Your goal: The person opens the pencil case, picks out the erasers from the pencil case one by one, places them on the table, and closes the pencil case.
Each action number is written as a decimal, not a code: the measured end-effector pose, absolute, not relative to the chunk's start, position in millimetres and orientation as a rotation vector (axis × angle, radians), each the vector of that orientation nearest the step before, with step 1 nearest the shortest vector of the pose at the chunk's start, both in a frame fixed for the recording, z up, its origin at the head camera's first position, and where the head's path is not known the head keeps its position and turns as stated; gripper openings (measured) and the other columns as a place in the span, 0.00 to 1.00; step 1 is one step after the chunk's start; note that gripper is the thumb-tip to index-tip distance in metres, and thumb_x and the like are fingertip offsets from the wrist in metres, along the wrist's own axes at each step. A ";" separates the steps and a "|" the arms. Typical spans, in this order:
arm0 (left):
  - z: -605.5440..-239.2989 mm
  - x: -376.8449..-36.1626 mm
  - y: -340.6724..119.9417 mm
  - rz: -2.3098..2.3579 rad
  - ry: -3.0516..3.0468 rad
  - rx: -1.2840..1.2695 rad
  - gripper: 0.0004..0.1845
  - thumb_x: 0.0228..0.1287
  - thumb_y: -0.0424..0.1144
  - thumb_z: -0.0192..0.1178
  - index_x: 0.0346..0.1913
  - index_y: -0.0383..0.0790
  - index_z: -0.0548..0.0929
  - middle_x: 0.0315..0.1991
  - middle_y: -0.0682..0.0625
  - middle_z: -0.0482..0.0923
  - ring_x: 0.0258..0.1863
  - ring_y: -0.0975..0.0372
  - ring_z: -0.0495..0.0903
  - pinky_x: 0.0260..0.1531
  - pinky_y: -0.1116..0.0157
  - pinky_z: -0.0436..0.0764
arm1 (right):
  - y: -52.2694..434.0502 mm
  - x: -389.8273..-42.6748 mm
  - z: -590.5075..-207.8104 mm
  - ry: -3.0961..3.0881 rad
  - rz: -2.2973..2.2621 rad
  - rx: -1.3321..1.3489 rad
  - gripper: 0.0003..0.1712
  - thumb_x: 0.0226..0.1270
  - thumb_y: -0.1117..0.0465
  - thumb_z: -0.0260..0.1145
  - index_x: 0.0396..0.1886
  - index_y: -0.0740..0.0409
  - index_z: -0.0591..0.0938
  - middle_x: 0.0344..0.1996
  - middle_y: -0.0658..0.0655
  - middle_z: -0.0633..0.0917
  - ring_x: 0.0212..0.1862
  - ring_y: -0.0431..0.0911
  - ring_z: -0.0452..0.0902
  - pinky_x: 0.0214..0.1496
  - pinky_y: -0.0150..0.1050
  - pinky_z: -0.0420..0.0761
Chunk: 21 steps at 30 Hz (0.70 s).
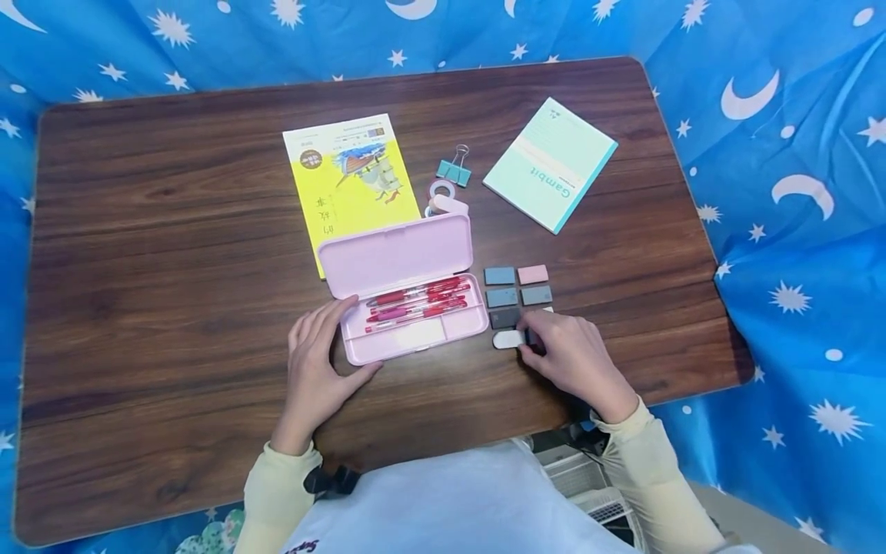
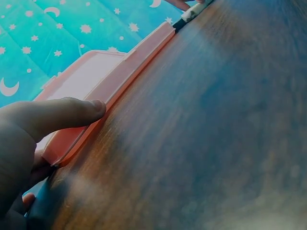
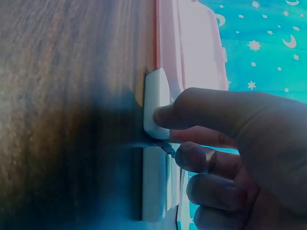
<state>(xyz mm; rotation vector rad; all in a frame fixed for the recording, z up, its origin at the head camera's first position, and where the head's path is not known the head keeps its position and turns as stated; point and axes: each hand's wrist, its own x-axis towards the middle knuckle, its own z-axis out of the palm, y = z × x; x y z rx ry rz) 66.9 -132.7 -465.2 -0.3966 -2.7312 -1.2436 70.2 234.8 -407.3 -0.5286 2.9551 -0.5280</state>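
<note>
2 fingertips of right hand (image 1: pixel 574 358) pinch white eraser (image 1: pixel 507 339) — beside pencil case (image 1: pixel 415 323).

A makeshift study corner: a wooden table (image 1: pixel 173 254) hemmed in by a blue star-and-moon cloth (image 1: pixel 796 231), with school stationery, including a yellow book (image 1: pixel 346 185), a mint notebook (image 1: pixel 550 163) and a pink pencil case (image 1: pixel 408 300).

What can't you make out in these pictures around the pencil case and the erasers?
- Head view: the right hand covers the erasers under it; only a white eraser shows beside it.
- Head view: the case lid hides part of the tape roll and the yellow book.
- Left wrist view: the case interior is out of sight; the table is blurred.
- Right wrist view: the fingers hide how many erasers are stacked.
</note>
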 end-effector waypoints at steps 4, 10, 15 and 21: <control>-468.0 64.6 -136.2 -1.240 -2.724 -0.392 0.54 0.39 0.50 0.84 0.75 0.54 0.68 0.70 0.51 0.72 0.68 0.53 0.68 0.71 0.43 0.51 | 232.1 65.2 -406.1 2.978 -0.533 -0.540 0.12 0.54 0.62 0.77 0.36 0.53 0.83 0.18 0.46 0.73 0.19 0.41 0.66 0.19 0.37 0.62; -469.2 58.8 -143.9 -1.244 -2.753 -0.399 0.57 0.40 0.52 0.83 0.76 0.56 0.65 0.71 0.51 0.70 0.70 0.53 0.65 0.72 0.43 0.51 | 224.9 48.1 -404.6 3.081 -0.732 -0.584 0.07 0.58 0.62 0.74 0.33 0.54 0.82 0.17 0.45 0.73 0.19 0.38 0.65 0.21 0.35 0.63; -475.9 63.2 -136.4 -1.279 -2.807 -0.414 0.58 0.44 0.55 0.81 0.79 0.57 0.59 0.74 0.51 0.66 0.75 0.53 0.60 0.73 0.40 0.47 | 221.7 34.7 -402.3 3.130 -1.000 -0.548 0.03 0.63 0.63 0.68 0.36 0.57 0.85 0.24 0.49 0.81 0.23 0.41 0.74 0.27 0.38 0.72; -486.5 81.9 -121.4 -1.330 -2.841 -0.298 0.53 0.52 0.55 0.76 0.79 0.56 0.58 0.74 0.51 0.66 0.73 0.53 0.63 0.71 0.37 0.49 | 215.5 18.3 -405.4 2.988 -0.945 -0.406 0.20 0.69 0.56 0.68 0.56 0.61 0.82 0.45 0.57 0.87 0.39 0.50 0.84 0.41 0.49 0.81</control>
